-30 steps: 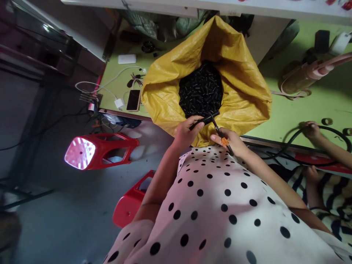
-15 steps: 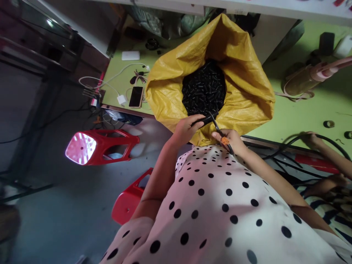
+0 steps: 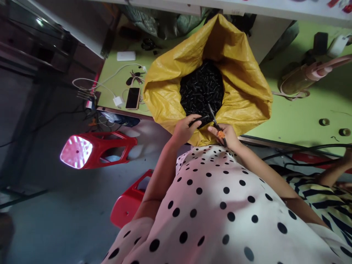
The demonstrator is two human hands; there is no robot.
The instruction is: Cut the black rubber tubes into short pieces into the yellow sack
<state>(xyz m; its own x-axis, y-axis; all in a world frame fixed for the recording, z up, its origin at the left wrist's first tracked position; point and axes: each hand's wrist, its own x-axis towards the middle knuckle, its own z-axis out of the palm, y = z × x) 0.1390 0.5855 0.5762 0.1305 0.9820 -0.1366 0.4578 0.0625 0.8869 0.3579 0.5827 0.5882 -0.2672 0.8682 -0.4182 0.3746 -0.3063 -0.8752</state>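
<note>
My left hand is closed around a short length of black tubing, its free end pointing right over the near rim of a yellow woven sack. Scissors with black handles and orange wrapping are gripped in my right hand. Their blades point up and left into the sack, just past the tubing's end; whether they are parted is too small to tell. Inside the open sack lies a heap of short black tube pieces.
On the green table are a phone, keys, a white charger, black-handled scissors, a pink-topped bottle and tape rolls. Red stools stand at left. A co-worker's striped clothing shows at right.
The scissors' blades no longer cross the tubing and now lie beyond its end. Less tubing sticks out from my left fingers. The co-worker's arm at right has shifted.
</note>
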